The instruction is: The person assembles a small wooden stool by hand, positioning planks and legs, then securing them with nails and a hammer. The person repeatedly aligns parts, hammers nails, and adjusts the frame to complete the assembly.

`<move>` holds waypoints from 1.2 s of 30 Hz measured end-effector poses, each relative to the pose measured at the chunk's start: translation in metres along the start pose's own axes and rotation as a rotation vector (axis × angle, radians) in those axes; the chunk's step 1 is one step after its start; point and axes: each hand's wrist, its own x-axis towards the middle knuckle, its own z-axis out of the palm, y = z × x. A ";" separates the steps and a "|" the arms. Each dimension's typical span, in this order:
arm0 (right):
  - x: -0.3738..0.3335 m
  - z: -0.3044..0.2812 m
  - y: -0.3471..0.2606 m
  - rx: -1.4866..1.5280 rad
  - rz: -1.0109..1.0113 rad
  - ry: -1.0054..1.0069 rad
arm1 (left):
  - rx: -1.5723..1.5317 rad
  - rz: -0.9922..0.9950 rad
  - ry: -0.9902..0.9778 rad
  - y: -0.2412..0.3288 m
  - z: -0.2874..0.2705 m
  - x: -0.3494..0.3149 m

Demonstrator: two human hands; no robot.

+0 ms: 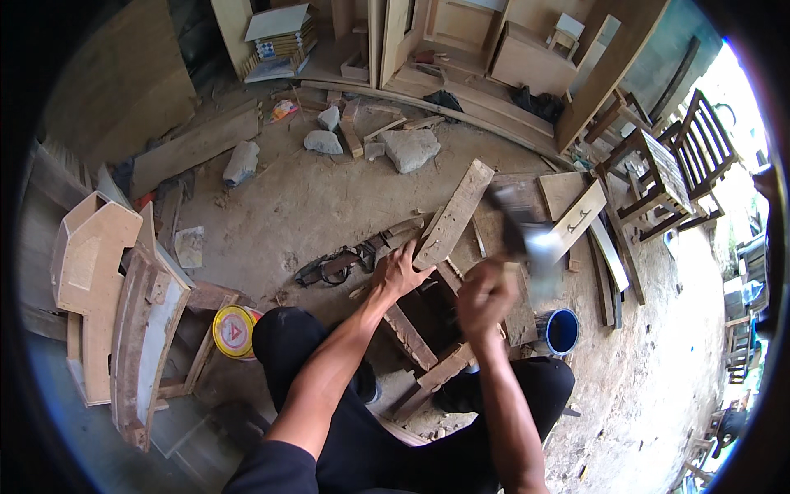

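My left hand (pixel 398 276) grips the lower end of a short wooden board (pixel 457 207), thumb and fingers at its edges. That board slants away from me and rests over a rough wooden frame (pixel 411 336) between my legs. Raised just right of the frame, my right hand (pixel 487 300) is closed round a hammer (pixel 515 224). The hammer's head is smeared by motion, and most of its handle is hidden or blurred. Whether a nail stands in the board under my left fingers I cannot tell.
A strap-like tool belt (pixel 337 263) lies left of the board. A blue can (pixel 562 331) stands by my right knee, a yellow-lidded tub (pixel 236 331) by my left. Stones (pixel 411 148) and wood scraps lie ahead. Cabinets (pixel 527 62) stand behind them; dark chairs (pixel 699 156) are at right.
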 end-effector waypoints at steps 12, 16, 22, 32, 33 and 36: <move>0.019 -0.022 -0.019 0.127 0.227 -0.089 | -0.043 0.004 0.061 0.001 0.003 0.003; -0.002 0.001 0.025 -0.325 0.276 -0.280 | -0.059 -0.053 -0.017 0.004 0.000 0.006; 0.020 -0.004 0.003 -0.273 0.504 -0.346 | 0.024 -0.143 -0.096 0.016 -0.012 0.009; -0.003 0.011 0.032 -0.343 0.344 -0.269 | 0.001 -0.132 -0.056 0.007 -0.001 0.006; 0.003 0.009 0.035 -0.446 0.759 -0.391 | 0.041 -0.195 -0.101 0.011 -0.005 0.008; 0.025 0.000 0.011 -0.344 0.725 -0.364 | 0.045 -0.165 -0.115 0.017 -0.010 0.012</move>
